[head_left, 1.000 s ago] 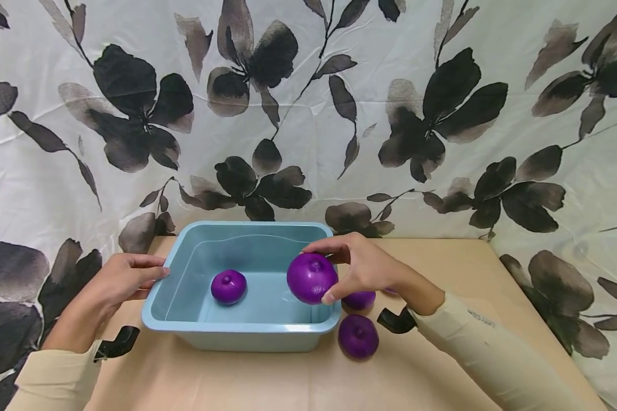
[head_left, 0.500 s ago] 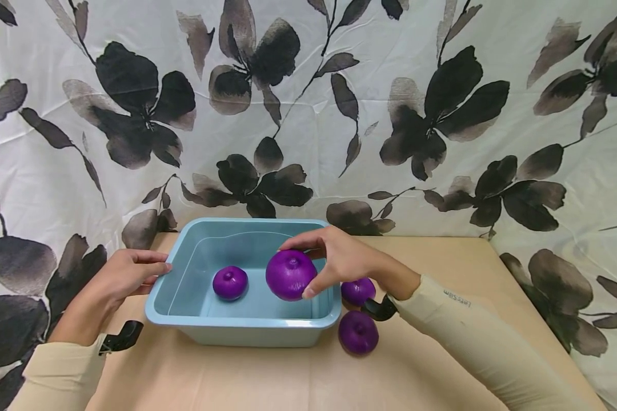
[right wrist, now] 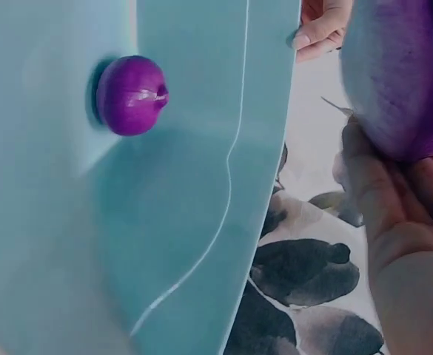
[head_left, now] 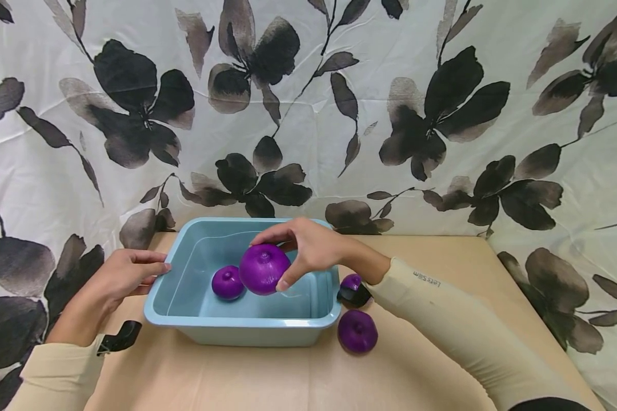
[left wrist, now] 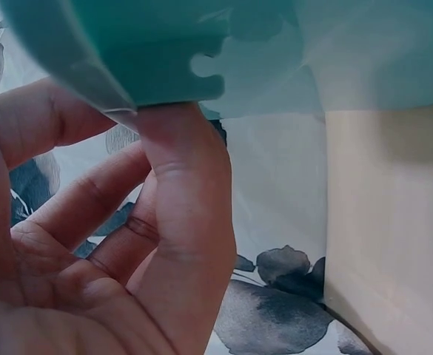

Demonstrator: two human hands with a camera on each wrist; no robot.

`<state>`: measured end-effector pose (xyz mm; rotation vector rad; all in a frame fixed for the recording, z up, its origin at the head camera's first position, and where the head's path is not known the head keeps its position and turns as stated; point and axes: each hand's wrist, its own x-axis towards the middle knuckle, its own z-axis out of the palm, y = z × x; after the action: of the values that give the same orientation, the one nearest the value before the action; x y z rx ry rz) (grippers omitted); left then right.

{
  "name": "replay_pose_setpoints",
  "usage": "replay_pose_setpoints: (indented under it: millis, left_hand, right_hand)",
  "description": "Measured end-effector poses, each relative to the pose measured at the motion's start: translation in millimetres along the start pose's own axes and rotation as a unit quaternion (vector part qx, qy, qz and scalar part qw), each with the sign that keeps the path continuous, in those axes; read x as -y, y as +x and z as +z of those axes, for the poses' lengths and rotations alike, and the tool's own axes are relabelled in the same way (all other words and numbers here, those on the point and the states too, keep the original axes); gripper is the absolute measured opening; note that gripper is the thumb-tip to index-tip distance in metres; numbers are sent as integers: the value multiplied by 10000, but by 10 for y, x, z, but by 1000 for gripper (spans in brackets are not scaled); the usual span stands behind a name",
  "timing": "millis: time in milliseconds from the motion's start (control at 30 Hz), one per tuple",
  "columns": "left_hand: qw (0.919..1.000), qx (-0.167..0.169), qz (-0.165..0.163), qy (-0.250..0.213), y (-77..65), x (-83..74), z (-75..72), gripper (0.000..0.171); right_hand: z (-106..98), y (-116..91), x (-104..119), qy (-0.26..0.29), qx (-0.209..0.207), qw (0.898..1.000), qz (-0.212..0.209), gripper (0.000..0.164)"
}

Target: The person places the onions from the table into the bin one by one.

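Observation:
A light-blue plastic tub (head_left: pixel 247 323) stands on the tabletop. At its left rim my left hand (head_left: pixel 118 279) pinches the edge between thumb and fingers; the left wrist view shows the fingertips (left wrist: pixel 175 122) right at the rim. My right hand (head_left: pixel 313 245) grips a large, glossy purple onion (head_left: pixel 264 269) over the tub, thumb in front and fingers behind. In the right wrist view the held onion (right wrist: pixel 401 81) shows a pale side. A smaller purple onion (head_left: pixel 227 283) lies on the tub floor, partly overlapped by the held one in the head view.
Right of the tub, a purple onion (head_left: pixel 357 331) lies near the front. Another onion (head_left: pixel 352 281) behind it is partly covered by the black wrist camera (head_left: pixel 353 294). A floral cloth (head_left: pixel 308 114) hangs behind the wooden-toned table (head_left: pixel 432 262).
My right hand has carried the large onion leftward, from the tub's right side to over its middle, close to the smaller onion. My left hand stays at the left rim.

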<state>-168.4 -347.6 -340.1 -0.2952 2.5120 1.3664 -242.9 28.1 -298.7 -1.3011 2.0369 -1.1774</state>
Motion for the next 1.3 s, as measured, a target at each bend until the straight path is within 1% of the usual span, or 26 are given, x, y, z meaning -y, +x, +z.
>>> replay_pose_setpoints:
  millis: [167,367,467,633,800,1000,1300]
  left_hand:
    - [10000,-18,19,-13,-11,9,3,52]
    - [10000,-17,74,-58,-21,1,5,52]
    - [10000,-2,49,-47,-20,-9,-2,51]
    - [10000,18,17,7,-16,-24,-20,51]
    - [9999,61,-16,-92,-23,-11,-38,51]
    - [9998,70,-59,-185,-20,10,-42,53]
    - [9996,144,-10,-233,-11,16,-52,56]
  right_hand:
    - [32,156,53,36,181,9997,-141,76]
    - [100,297,71,57,340,9994,-87,77]
    - [137,358,71,25,416,9991,-50,77]
    - [187,462,57,-90,497,9987,-37,77]
    - [257,579,16,-145,562,9983,-76,75]
    - [377,726,-28,-113,660,9977,57,76]
    - [562,947,-103,-644,769,9946,266,80]
